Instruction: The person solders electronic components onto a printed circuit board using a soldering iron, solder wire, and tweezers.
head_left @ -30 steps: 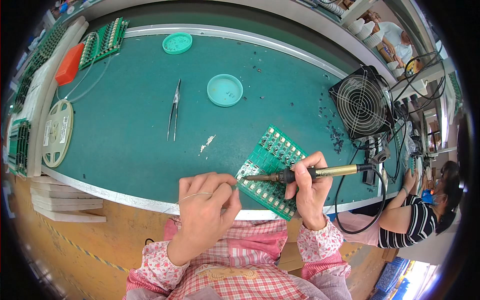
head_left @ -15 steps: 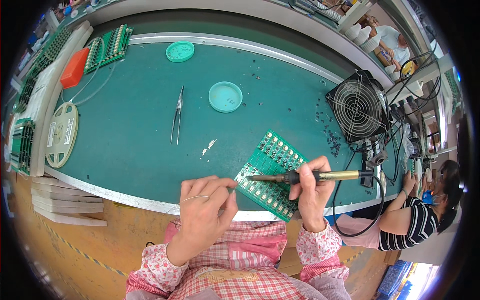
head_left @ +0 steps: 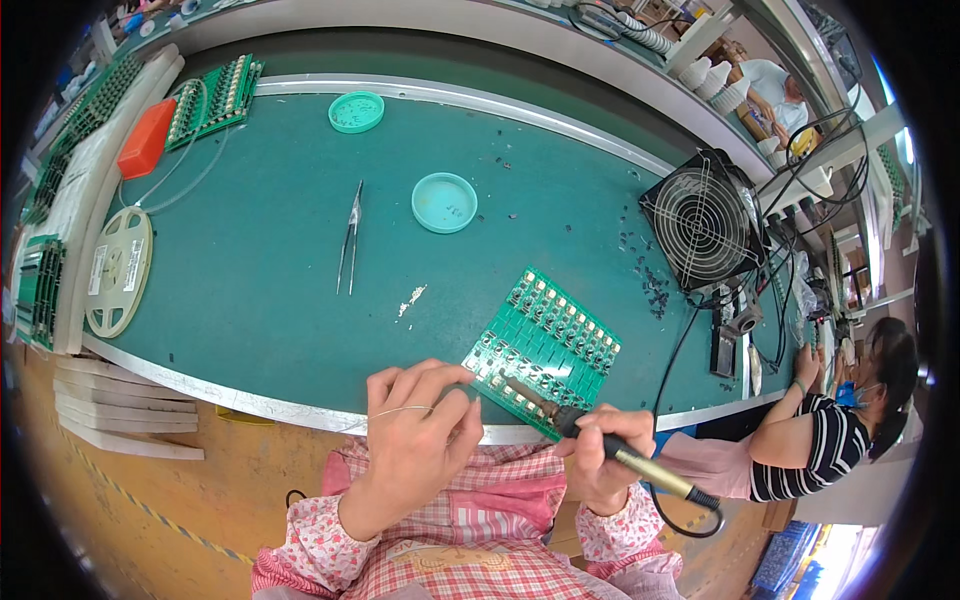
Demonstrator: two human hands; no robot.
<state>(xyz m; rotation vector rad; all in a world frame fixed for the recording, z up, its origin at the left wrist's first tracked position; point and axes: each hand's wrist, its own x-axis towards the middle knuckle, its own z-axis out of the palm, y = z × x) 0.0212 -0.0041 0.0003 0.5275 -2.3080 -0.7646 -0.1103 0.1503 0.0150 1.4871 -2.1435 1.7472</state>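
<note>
Soldering iron (head_left: pixel 655 474) re-angled over a green circuit board (head_left: pixel 560 340) near the desk's (head_left: pixel 280 300) front edge.
The right hand (head_left: pixel 605 450), fingers wrapped around the iron, has dropped toward the person in the last half second; the handle, nearly level then, now slants down to the right, and the tip has shifted toward the board's near edge. This suggests a change of working spot or a pause between joints; whether the tip touches is unclear. The left hand (head_left: pixel 420 440) has stayed at the board's left corner, fingers curled, a thin wire (head_left: pixel 400 408) crossing it; whether they pinch the wire cannot be told. Tweezers (head_left: pixel 349 240) and a round turquoise dish (head_left: pixel 444 204) lie beyond.
</note>
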